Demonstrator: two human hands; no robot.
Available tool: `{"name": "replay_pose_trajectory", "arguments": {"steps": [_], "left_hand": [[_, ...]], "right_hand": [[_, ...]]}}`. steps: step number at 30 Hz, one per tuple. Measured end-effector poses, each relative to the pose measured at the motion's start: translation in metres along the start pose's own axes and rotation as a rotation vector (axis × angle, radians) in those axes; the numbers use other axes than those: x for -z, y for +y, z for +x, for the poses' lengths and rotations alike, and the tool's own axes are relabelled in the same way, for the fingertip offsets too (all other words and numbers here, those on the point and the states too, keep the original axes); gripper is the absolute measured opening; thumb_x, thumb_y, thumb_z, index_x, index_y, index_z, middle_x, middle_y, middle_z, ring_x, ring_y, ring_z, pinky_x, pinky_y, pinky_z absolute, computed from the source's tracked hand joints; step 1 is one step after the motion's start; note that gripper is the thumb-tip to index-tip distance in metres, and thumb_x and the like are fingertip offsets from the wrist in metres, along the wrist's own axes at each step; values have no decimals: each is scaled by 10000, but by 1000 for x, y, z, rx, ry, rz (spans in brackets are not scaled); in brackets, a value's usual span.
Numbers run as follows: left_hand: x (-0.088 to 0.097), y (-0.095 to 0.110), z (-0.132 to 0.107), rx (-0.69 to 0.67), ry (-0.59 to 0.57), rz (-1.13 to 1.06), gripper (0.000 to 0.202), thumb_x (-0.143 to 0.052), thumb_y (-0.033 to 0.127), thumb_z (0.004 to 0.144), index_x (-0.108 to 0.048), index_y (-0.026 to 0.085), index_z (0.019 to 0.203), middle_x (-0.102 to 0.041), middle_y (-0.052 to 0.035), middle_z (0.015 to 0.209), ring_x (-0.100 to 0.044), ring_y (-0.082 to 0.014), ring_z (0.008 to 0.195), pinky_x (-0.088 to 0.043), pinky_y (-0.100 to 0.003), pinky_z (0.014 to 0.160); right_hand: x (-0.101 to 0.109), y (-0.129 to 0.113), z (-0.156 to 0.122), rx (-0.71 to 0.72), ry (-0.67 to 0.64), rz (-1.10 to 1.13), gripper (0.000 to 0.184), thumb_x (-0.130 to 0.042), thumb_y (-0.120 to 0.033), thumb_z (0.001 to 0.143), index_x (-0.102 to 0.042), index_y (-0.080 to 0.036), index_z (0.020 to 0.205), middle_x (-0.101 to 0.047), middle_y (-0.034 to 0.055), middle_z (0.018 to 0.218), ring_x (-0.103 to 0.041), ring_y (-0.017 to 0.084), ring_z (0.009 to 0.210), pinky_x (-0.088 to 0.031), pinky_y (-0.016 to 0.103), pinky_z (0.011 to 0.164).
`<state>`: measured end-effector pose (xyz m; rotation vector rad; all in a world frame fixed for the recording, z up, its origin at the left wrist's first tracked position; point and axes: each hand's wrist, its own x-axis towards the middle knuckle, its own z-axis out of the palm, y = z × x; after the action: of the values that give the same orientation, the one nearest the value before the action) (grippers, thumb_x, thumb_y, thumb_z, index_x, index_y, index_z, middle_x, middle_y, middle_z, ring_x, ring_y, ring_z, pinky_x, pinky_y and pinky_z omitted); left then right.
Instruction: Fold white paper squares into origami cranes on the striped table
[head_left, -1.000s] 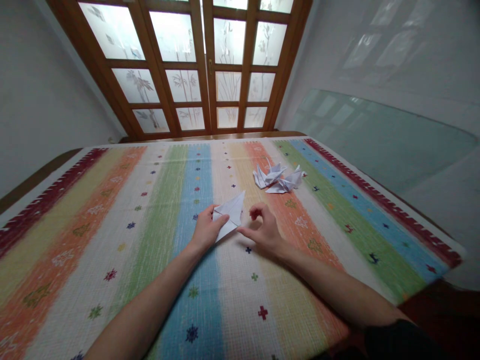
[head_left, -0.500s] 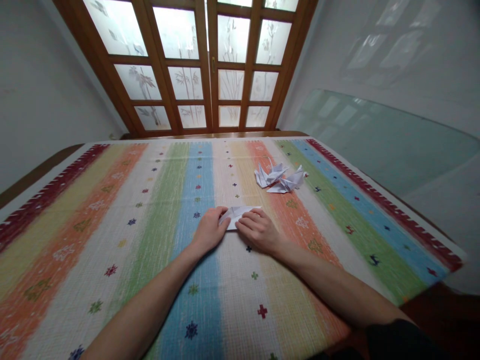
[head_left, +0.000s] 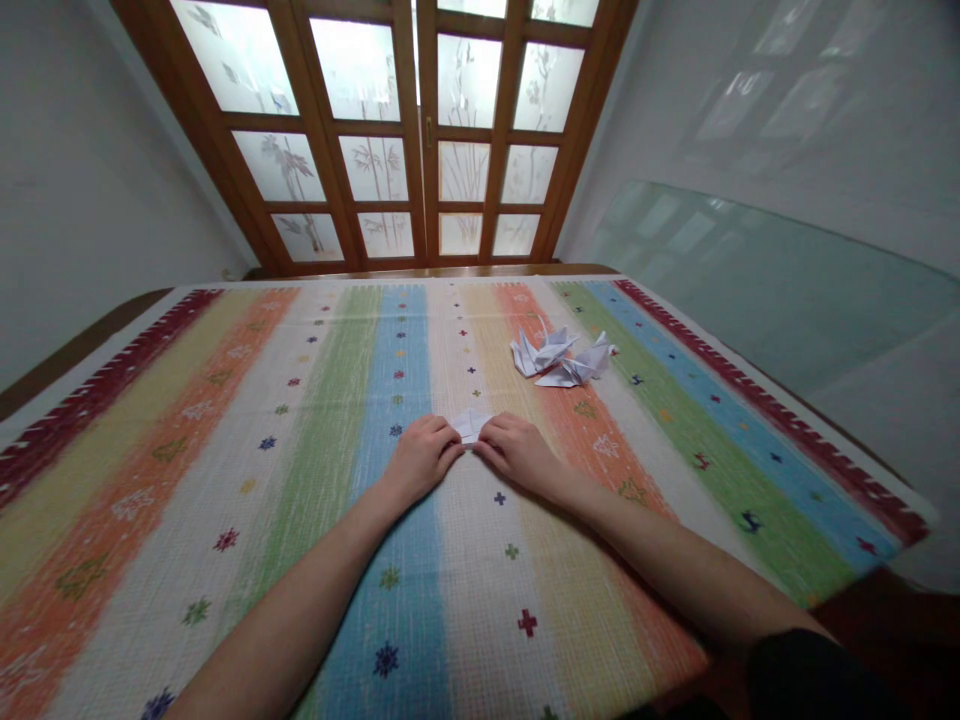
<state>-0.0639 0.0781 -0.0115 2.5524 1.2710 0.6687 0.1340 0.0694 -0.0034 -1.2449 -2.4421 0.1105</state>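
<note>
A small piece of folded white paper (head_left: 470, 424) lies at the middle of the table, between my two hands. My left hand (head_left: 427, 452) pinches its near left edge, thumb and fingers together. On the other side my right hand (head_left: 517, 450) grips the near right edge in the same way. The thumbs nearly meet at the front of the paper. Much of the sheet's left and right ends is hidden under my fingers.
Folded paper cranes (head_left: 559, 358) sit in a cluster beyond my right hand. A striped tablecloth (head_left: 315, 400) covers the table. Wooden doors with frosted panes (head_left: 420, 130) stand past the far edge, and a glass panel (head_left: 750, 270) is on the right wall.
My hands have shifted their hold, with both thumbs now at the paper's near edge. Less of the paper shows, and its right end is now covered by my right hand.
</note>
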Motion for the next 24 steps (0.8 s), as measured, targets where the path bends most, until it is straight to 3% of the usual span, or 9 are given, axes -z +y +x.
{"name": "replay_pose_trajectory", "arguments": {"steps": [5,11,15,21,24], "left_hand": [[2,-2,1,130,-5,8,224,-563,305,887,-678,177,744,-635,-45,783,-559,-190,807,-425,-319,763],[9,4,3,246,-59,125,210,-551,276,856,-672,168,723,-608,-62,792,-548,-205,808,-403,-328,741],[13,6,4,250,-81,188,232,-508,263,857,-678,174,726,-602,-77,812,-543,-220,827,-396,-341,724],[17,1,2,255,-37,265,168,-531,225,792,-638,183,670,-604,-91,814,-548,-261,834,-409,-391,711],[18,8,0,168,4,328,116,-543,187,770,-649,167,813,-628,-138,949,-548,-308,941,-422,-450,786]], "right_hand": [[0,1,10,-177,-27,121,202,-573,-230,889,-616,-159,704,-603,41,748,-530,154,719,-366,267,667],[-3,1,13,-241,-66,195,210,-629,-242,842,-558,-162,662,-552,18,717,-506,145,706,-355,257,661],[-6,2,13,-288,-51,90,272,-541,-284,916,-590,-157,680,-570,41,734,-514,162,724,-354,278,678],[-9,4,9,-251,-48,-117,249,-559,-326,916,-639,-162,747,-620,80,797,-542,210,785,-359,317,697],[-10,1,9,-223,-33,-184,232,-559,-343,917,-634,-166,786,-633,94,839,-546,229,829,-353,337,725]]}}
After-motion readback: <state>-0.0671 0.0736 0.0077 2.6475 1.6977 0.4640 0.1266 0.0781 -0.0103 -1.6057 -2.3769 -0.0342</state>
